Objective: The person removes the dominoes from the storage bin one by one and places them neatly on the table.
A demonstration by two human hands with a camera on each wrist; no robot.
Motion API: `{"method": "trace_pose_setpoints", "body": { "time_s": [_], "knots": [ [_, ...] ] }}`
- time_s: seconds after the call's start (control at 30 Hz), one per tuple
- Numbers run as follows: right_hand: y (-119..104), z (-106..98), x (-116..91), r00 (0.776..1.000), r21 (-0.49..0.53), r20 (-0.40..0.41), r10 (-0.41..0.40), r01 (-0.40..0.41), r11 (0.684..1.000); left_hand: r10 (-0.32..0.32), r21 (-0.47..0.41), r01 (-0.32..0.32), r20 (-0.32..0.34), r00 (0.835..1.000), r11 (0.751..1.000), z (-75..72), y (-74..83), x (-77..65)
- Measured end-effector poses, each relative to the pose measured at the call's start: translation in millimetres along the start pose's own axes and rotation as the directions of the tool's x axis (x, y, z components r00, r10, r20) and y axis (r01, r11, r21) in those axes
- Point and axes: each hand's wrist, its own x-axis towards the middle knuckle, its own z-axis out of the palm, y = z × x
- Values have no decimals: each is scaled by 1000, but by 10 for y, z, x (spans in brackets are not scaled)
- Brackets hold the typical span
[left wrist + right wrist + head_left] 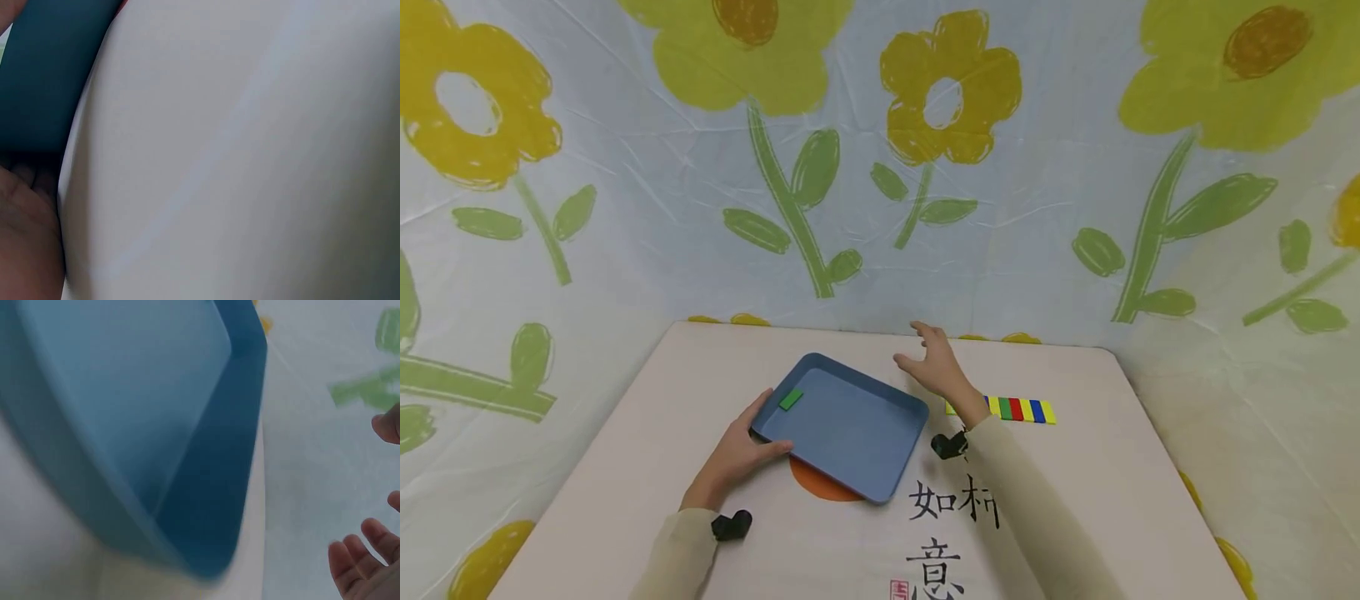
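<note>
A blue rectangular tray (850, 429) lies turned at an angle in the head view, with a small green block (791, 400) inside near its left end. My left hand (737, 454) grips the tray's left corner, thumb along the near side and fingers at the left side. In the left wrist view, curled fingers (44, 178) reach beneath the tray wall (50, 75). Beyond the tray's right corner, my right hand (936, 364) is raised with fingers spread and nothing in it. The right wrist view shows that hand apart from the tray (206, 444).
A row of yellow, green, red and blue pieces (1026, 410) lies right of the tray, partly behind the right forearm. The pale table mat (1097, 467) carries black brush characters (934, 500) and an orange disc (820, 483) partly under the tray. Flower-printed cloth (1015, 250) surrounds the table.
</note>
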Motion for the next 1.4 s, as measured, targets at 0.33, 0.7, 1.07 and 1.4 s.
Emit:
{"method": "trace_pose_setpoints", "body": {
  "time_s": [0.33,0.7,1.07,1.4],
  "knots": [
    [-377,605,92,992,6,87,-90,90,996,9,-12,-9,1,1000,1000,-19,15,5],
    [-493,1067,50,881,-33,443,-165,200,979,40,-45,-40,8,999,998,-18,11,14],
    [-632,1378,78,786,-114,565,-252,377,919,69,-23,-69,-14,998,997,-20,32,5],
    [-729,1506,42,722,-135,657,-216,395,909,73,-29,-74,-6,997,997,-36,2,-25]
  ]
}}
